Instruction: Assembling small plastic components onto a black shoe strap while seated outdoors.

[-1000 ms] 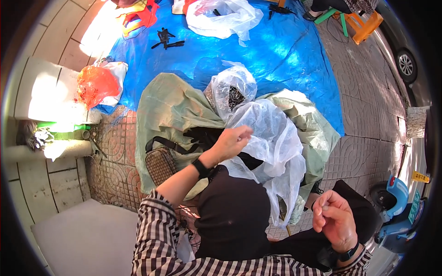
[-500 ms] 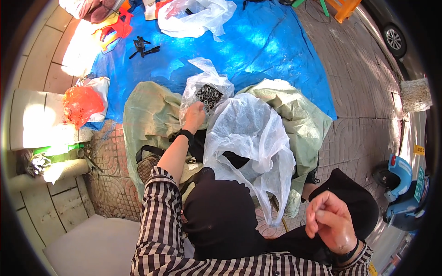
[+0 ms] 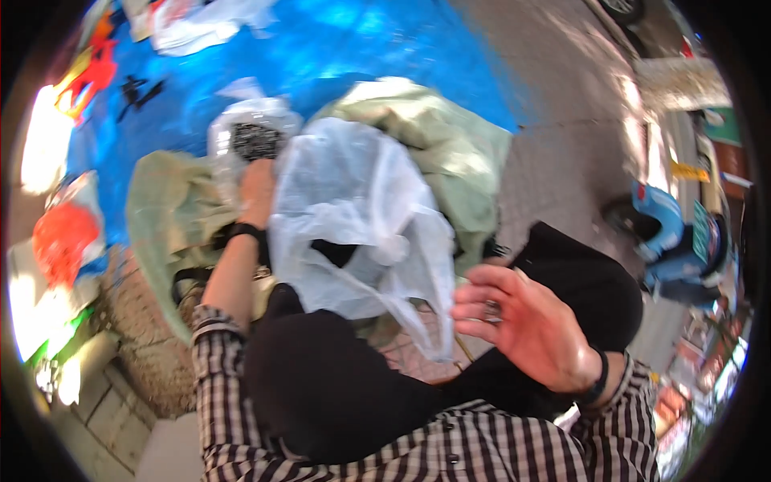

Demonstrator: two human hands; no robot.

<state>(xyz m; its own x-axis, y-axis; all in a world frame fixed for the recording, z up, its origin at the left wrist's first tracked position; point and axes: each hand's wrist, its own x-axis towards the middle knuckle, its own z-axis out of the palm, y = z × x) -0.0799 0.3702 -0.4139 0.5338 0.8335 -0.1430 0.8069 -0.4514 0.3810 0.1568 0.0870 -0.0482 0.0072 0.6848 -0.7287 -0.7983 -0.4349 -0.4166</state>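
My left hand (image 3: 257,191) reaches to the near edge of a clear plastic bag (image 3: 223,128) holding many small dark ring-like pieces (image 3: 257,140). Its fingertips are smeared by motion and partly lost against the bag. To the right, over my lap, my right hand (image 3: 530,325) is raised with the palm partly turned up. Its fingers curl loosely around a small dark, shiny piece (image 3: 491,312), too blurred to name more exactly. Between my hands a large translucent white plastic bag (image 3: 345,181) lies with its mouth and handles toward me.
Pale green sacking (image 3: 438,145) lies under and beside the bags, with a blue sheet (image 3: 353,40) beyond. Black parts (image 3: 136,95) and a red bag (image 3: 63,241) are at left. A blue scooter (image 3: 658,225) stands on the right. My black-clad knees (image 3: 321,377) are close by.
The whole view has swung, so the scene sits further left and is blurred. My right hand has come inward toward the white bag and its palm has turned up. My left hand remains by the clear bag.
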